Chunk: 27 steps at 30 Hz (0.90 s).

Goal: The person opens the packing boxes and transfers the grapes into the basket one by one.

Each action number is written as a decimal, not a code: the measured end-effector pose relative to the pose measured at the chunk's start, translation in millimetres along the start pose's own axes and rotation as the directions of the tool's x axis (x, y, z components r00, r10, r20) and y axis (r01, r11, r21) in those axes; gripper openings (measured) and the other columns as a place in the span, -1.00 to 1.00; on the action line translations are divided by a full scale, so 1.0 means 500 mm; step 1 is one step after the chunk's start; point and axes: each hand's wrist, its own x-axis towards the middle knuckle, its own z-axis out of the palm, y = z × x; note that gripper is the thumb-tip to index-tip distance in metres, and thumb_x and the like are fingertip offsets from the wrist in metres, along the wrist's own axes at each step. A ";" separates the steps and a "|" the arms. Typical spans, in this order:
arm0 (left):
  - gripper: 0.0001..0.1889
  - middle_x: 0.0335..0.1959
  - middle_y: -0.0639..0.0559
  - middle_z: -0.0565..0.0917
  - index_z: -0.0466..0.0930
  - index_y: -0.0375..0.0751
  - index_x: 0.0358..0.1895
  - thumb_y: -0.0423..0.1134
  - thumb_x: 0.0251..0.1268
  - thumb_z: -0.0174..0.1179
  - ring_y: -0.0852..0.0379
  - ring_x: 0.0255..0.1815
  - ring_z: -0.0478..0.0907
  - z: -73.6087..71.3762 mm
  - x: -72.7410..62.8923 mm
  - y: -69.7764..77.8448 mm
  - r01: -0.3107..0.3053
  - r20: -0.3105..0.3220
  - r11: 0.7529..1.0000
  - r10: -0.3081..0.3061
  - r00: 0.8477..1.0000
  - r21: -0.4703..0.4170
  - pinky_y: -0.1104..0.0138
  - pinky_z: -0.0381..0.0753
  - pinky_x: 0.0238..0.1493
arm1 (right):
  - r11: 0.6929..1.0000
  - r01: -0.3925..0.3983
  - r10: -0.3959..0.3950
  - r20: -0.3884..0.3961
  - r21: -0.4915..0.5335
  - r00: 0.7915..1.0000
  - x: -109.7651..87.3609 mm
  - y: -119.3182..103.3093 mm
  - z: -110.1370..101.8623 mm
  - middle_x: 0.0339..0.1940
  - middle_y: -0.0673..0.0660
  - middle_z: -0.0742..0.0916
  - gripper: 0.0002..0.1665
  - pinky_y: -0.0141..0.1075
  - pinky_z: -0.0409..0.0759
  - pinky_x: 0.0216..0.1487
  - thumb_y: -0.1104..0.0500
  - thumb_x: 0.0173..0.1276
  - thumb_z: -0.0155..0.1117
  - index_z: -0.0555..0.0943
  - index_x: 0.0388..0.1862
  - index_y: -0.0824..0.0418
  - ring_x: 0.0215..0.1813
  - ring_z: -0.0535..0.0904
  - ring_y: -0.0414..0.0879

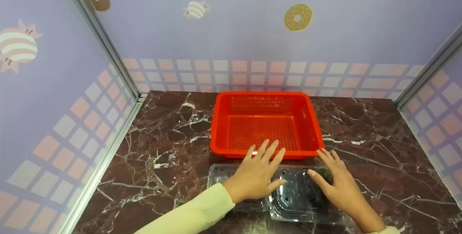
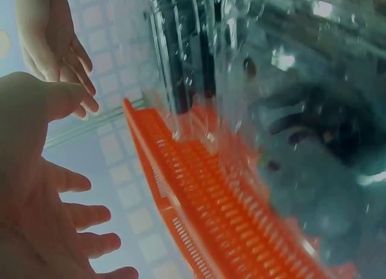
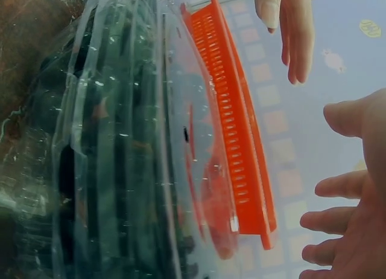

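Two clear plastic clamshell boxes (image 1: 296, 207) lie side by side on the counter, and the left one (image 1: 220, 172) is partly covered by my arm and hand. Dark green contents (image 3: 114, 146) show through the clear wall in the right wrist view. My left hand (image 1: 254, 176) is spread palm down above the boxes, fingertips overlapping the front rim of a red plastic basket (image 1: 214, 125). Over the right box's right side is my right hand (image 1: 337, 185), fingers extended and apart, fingertips near the basket's front right corner. Neither hand holds anything.
The basket has slotted walls and a mesh bottom, with nothing inside. It stands behind the boxes on a dark red marbled counter (image 1: 162, 154). Patterned panels (image 1: 245, 39) enclose the counter at the back, left and right, with metal strips (image 1: 104, 42) at the corners.
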 end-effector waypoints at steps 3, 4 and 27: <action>-0.17 0.59 -0.04 -0.04 -0.12 0.03 0.57 0.34 0.37 -0.15 -0.09 0.59 -0.05 0.013 0.002 0.006 -0.022 0.002 1.000 0.022 1.000 -0.012 -0.08 0.15 0.48 | 1.000 -0.008 0.008 -0.004 0.011 1.000 -0.001 0.003 0.006 0.53 0.26 0.28 -0.19 0.52 -0.02 0.28 -0.20 0.36 0.19 0.25 0.49 0.04 0.56 -0.06 0.36; -0.18 0.59 -0.04 -0.04 -0.11 0.03 0.57 0.34 0.38 -0.15 -0.09 0.59 -0.05 0.016 0.002 0.007 -0.028 0.004 1.000 0.028 1.000 -0.013 -0.08 0.16 0.48 | 1.000 -0.009 0.009 -0.010 0.011 1.000 -0.002 0.005 0.007 0.52 0.26 0.29 -0.20 0.51 -0.02 0.28 -0.19 0.36 0.20 0.26 0.49 0.03 0.56 -0.05 0.37; -0.06 0.60 -0.01 -0.08 -0.22 0.12 0.57 0.53 0.23 -0.29 -0.08 0.60 -0.08 0.051 0.009 0.029 -0.124 0.080 0.990 0.129 0.988 -0.063 -0.09 0.10 0.50 | 0.992 -0.122 0.122 0.017 0.020 0.992 -0.031 0.068 0.010 0.54 0.38 0.16 -0.12 0.46 0.05 0.29 -0.24 0.39 0.12 0.19 0.50 0.21 0.52 -0.02 0.43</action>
